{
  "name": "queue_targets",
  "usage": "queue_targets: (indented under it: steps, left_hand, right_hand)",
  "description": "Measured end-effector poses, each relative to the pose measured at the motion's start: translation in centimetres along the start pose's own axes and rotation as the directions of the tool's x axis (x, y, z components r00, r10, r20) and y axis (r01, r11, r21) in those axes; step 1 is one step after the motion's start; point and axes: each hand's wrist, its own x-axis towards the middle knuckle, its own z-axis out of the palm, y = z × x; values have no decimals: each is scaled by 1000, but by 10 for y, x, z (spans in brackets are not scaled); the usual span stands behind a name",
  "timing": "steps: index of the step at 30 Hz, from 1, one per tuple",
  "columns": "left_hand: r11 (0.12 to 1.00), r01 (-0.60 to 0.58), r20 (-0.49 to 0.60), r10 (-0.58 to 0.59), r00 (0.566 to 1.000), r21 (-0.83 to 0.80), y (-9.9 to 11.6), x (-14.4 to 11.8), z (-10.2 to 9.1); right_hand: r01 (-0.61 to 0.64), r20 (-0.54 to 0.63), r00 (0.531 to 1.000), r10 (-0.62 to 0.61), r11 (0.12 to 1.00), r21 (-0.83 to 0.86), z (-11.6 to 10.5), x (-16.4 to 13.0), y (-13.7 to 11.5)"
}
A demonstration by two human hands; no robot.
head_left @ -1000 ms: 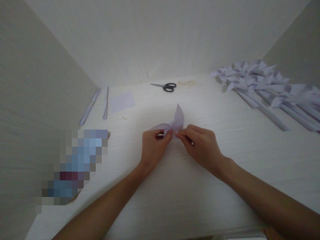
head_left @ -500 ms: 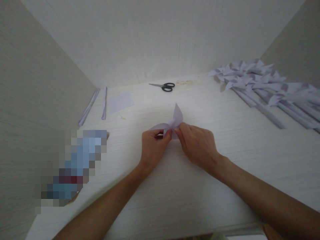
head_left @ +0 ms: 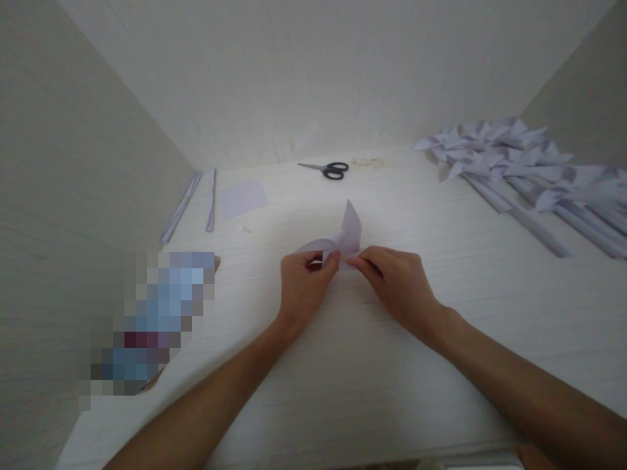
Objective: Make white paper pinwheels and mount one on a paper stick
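Between my hands is a pale lilac paper pinwheel, its blades curling and one pointed blade standing up at the back. My left hand pinches it near the centre, with thumb and fingers closed on the folded paper. From the other side my right hand grips a lower right part of the paper between thumb and fingertips. The fingers partly hide the centre of the pinwheel.
Scissors with black handles lie near the back wall. Left of them are a paper square and rolled paper sticks. Several paper pinwheels on sticks are piled at the right. A blurred-out object lies at the left.
My right hand's fingertips have shifted slightly right, away from the centre, and the upright blade looks more open. My left hand keeps its pinch. The whole view has shifted a little.
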Motion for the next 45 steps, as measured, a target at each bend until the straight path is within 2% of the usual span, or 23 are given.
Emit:
queue_targets:
  steps: [7,14,18,29,38,45]
  left_hand:
    - [1000,3,14,-3,1000,-22,1,0,1]
    - [1000,2,-23,-2,1000,3,-1,1,0]
    - [999,37,-46,-38,998,-23,-2,3,0]
    - [993,42,-6,-43,999,-108,-2,2,1]
    - [995,20,44,-16,999,-96,0,0,1]
    - [991,44,56,-37,998,-129,1,1,1]
  right_hand:
    - [69,-72,995,-63,995,76,1,1,-1]
    - [178,-41,984,-173,965,193,0,0,1]
    - [210,-78,977,-198,957,198,0,-3,5]
    - [41,-174,985,4,966,255,-3,0,2]
    - [-70,-186,973,136,943,324,1,2,3]
    - [-123,-168,965,200,916,382,2,2,2]
